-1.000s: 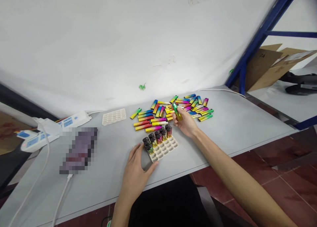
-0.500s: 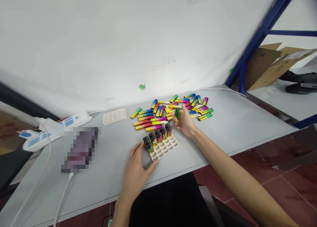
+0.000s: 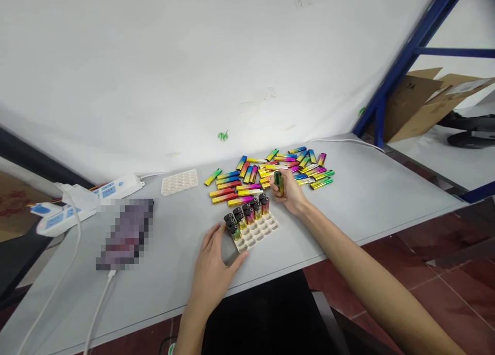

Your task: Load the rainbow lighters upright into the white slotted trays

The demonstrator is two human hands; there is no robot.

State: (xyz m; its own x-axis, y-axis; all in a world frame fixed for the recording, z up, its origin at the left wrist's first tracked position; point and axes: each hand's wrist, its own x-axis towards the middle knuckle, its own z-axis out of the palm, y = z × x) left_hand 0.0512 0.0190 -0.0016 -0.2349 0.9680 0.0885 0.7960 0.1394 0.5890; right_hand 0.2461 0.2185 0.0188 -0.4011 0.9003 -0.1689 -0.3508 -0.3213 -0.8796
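Observation:
My right hand [image 3: 289, 191] is closed around a shiny green lighter [image 3: 279, 183], held roughly upright in front of the pile, right of the cream tray. Its thumb points up along the lighter. My left hand [image 3: 212, 264] lies with fingers and thumb spread at the tray's near-left corner, the thumb tip at the front edge. In the cream tray [image 3: 253, 237], several black-topped lighters [image 3: 249, 215] stand upright in the back rows and at the left; the front and right pockets show bare. Loose metallic rainbow lighters [image 3: 226, 192] lie behind it.
A second cream tray [image 3: 180, 182] lies near the wall. At left are a white power strip [image 3: 116, 187], a pixelated dark object [image 3: 126, 234] and a white cable [image 3: 98, 303]. A blue metal frame [image 3: 381, 105] and a cardboard box [image 3: 417, 105] stand at right.
My right hand has lowered slightly, its thumb dropping toward the green lighter in it. My left hand and the tray stay where they were.

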